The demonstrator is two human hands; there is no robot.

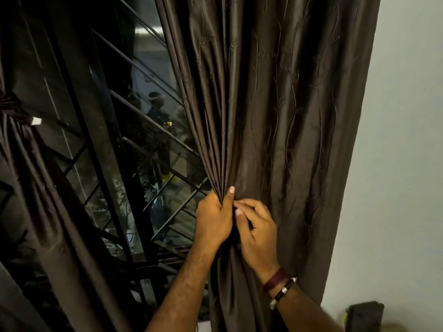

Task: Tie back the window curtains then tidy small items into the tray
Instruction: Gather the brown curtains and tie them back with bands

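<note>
Fingers (231, 195) of left hand (213, 221) clamp right curtain (275, 116) gathered; right hand (257, 233) pinches a fold beside. Left curtain (36, 176) looks tied. No tray seen; tidying remains.

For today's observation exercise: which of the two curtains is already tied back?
The left curtain, cinched by a tie; the right curtain is only bunched in both hands.

You cannot read any text, label, brand or number here; the small white tag (36, 121) on the left curtain (48, 188) looks blank.
</note>
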